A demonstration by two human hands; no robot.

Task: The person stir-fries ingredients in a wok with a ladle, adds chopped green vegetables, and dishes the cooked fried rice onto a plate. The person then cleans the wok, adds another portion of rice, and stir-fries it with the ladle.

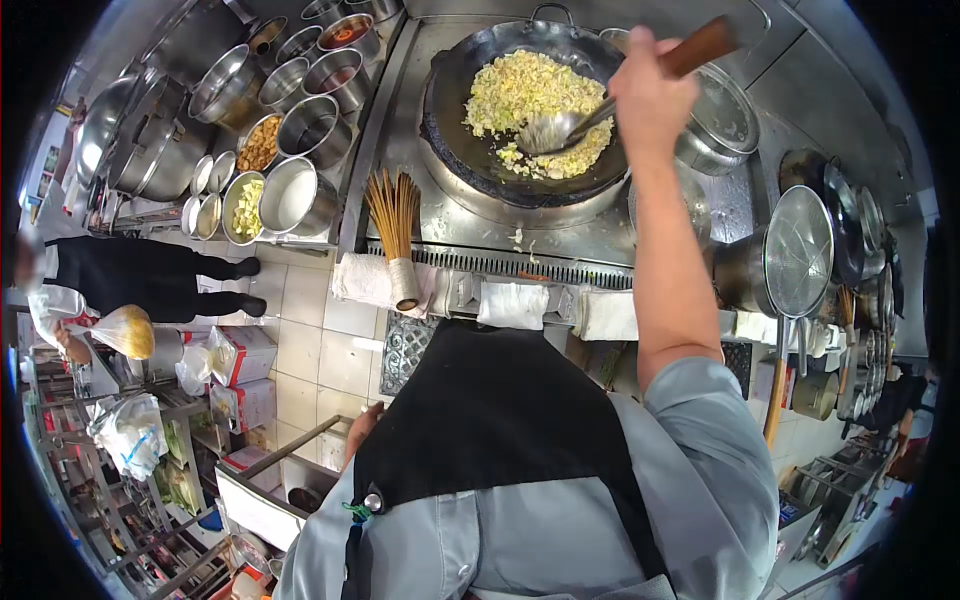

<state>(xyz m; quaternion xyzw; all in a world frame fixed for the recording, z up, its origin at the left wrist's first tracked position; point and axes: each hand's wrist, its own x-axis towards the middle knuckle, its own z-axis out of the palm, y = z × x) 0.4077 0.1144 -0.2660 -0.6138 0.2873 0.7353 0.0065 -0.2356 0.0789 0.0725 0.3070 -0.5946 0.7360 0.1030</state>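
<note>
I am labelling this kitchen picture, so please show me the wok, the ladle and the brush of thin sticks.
Wok (475, 160): head view, bare inner wall.
Ladle (547, 132): head view, metal bowl.
Brush (394, 212): head view, the sticks.

I note a bamboo brush (395, 225) lying at the front left corner of the stove (398, 130), folded white cloths (512, 304) along its front edge, yellow pieces (248, 208) in a bowl (238, 238) on the left counter's near edge, and a mesh strainer (799, 250) past the stove's right edge.
</note>
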